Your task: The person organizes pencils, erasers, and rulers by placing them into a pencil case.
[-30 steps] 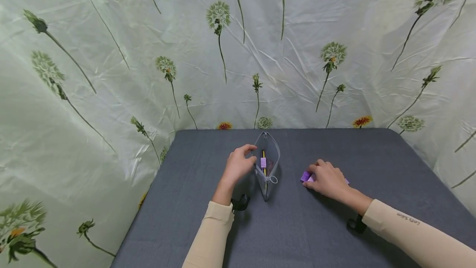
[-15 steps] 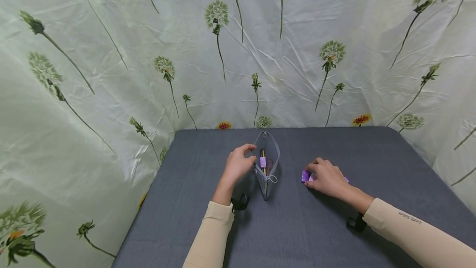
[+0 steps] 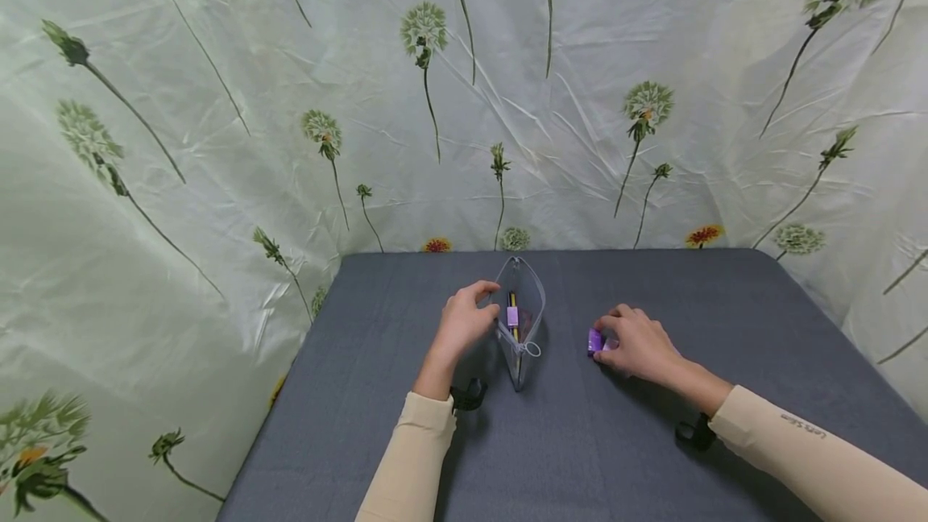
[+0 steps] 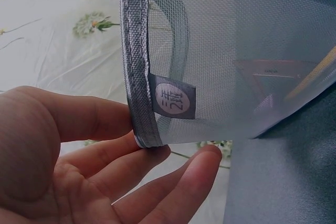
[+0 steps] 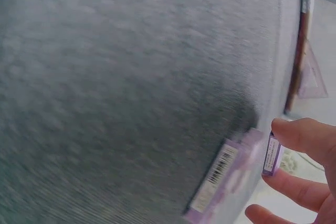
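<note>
My left hand (image 3: 466,319) pinches the bound top rim of a grey mesh zip pouch (image 3: 537,296), thumb on one side and fingers on the other. The pouch stands open at the top. Inside it are a yellow-and-black pencil (image 3: 512,300), a light purple block (image 3: 512,316) and a clear triangular ruler (image 4: 273,69). To the pouch's right, my right hand (image 3: 638,345) pinches a small purple box (image 5: 272,156) with a printed label between thumb and finger. A lilac package (image 5: 215,179) with a barcode lies on the table just beside it, mostly hidden by the hand in the head view.
Both hands work over a table with a dark grey cloth (image 3: 406,304). A pale curtain (image 3: 551,119) printed with dandelions hangs behind the table and along its left side. A looped zip pull (image 3: 532,349) hangs at the pouch's near end.
My right hand has shifted slightly, and the purple bit that showed past its far side is now covered. The left hand and pouch have stayed put.
</note>
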Demonstrator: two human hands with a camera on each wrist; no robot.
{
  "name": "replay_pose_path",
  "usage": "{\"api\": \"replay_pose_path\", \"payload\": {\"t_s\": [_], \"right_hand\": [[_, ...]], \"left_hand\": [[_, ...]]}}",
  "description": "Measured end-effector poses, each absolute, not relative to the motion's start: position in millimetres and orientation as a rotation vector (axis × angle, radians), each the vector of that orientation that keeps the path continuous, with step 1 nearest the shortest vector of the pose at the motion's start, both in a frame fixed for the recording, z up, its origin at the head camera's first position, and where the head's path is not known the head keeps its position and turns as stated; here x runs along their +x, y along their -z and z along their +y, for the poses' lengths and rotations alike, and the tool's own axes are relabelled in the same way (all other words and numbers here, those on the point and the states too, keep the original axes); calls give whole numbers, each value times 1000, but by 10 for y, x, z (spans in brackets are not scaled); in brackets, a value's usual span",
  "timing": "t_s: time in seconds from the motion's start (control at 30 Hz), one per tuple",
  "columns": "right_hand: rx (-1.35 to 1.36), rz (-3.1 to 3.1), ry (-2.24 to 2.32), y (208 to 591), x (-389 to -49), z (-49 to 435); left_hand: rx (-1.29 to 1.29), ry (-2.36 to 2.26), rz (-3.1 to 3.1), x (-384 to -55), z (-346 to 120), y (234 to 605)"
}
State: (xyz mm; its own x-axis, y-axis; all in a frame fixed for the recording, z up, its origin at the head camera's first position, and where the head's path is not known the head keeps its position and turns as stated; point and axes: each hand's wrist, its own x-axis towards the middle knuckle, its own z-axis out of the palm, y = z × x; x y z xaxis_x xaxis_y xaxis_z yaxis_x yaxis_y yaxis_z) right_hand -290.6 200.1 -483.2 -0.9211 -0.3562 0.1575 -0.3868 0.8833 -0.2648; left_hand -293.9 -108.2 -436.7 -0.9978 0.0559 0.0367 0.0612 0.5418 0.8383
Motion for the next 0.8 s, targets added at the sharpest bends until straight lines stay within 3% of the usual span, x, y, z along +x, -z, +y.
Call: {"api": "replay_pose_path", "payload": {"t_s": [0.8], "right_hand": [[592, -2854, -545, 4271, -2982, 1857]], "left_hand": [[-119, 1495, -2748, -2937, -1065, 4365]]}}
